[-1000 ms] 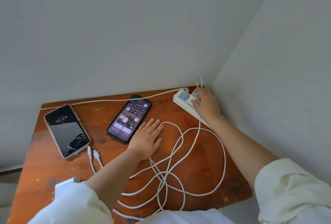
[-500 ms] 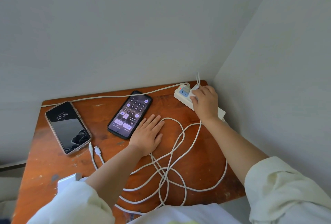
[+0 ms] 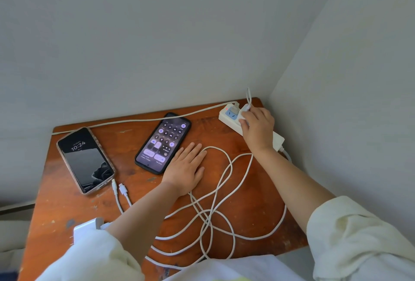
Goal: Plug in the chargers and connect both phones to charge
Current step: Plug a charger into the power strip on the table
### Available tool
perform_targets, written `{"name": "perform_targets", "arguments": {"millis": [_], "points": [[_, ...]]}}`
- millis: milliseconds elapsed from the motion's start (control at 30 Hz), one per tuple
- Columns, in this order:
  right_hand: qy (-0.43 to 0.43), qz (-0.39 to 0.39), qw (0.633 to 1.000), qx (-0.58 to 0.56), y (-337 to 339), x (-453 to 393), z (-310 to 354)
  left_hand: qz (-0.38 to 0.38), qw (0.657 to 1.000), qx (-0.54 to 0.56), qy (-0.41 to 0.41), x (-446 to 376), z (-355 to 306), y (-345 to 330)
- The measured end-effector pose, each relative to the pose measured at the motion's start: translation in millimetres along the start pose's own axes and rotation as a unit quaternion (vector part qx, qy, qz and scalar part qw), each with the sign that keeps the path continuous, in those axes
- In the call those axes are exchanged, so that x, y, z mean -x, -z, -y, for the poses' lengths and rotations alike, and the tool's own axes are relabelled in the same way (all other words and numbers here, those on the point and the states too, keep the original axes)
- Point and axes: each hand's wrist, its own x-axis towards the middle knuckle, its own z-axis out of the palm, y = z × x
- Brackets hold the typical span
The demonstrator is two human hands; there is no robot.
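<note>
We take the power strip (image 3: pixel 249 127), at the far right corner of the bench (image 3: pixel 258 191), as our landmark. Our right hand (image 3: pixel 258 130) rests on top of it, fingers curled round a small white charger (image 3: pixel 243 111) being seated in a socket beside the blue one; this block looks light, hard and smooth, so we judge it best pinched by its flat sides and pushed straight down. Our left hand (image 3: pixel 186 168) lies open and flat on the bench, near and left of the strip. The white cables (image 3: pixel 215 209) sprawl in loose loops in front of the strip, limp and tangle-prone; we would take them by the stiff plugs (image 3: pixel 119 187), well left of it. The two phones (image 3: pixel 164 142) (image 3: pixel 86 159) lie face up left of the strip, glassy, slippery and fragile. A second charger (image 3: pixel 86 229) sits far left, at the bench's near edge.
</note>
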Motion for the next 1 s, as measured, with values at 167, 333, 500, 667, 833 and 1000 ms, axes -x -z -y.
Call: {"name": "perform_targets", "arguments": {"millis": [167, 333, 500, 667, 833, 1000], "points": [[0.002, -0.014, 1.0, -0.015, -1.9, -0.1, -5.0, -0.001, 1.0, -0.002, 0.0, -0.1, -0.4, -0.2], [0.015, 0.016, 1.0, 0.021, -3.3, 7.1, -0.4, 0.003, 1.0, 0.001, 0.001, 1.6, -1.0, 0.6], [0.022, 0.019, 0.999, 0.04, 0.9, 4.9, -3.4, 0.003, 1.0, -0.001, 0.001, 1.0, -0.9, 2.8], [0.024, 0.024, 0.999, 0.033, 4.1, 3.9, -2.8, -0.007, 1.0, -0.004, -0.005, 0.9, 0.0, 2.8], [0.0, 0.03, 1.0, -0.007, 3.3, 3.2, -6.2, -0.003, 1.0, -0.003, -0.002, 0.7, 0.3, 0.2], [-0.006, 0.064, 0.998, 0.01, 2.7, 7.1, 0.9, -0.004, 1.0, -0.001, -0.004, 0.4, 1.0, -0.5]]}}
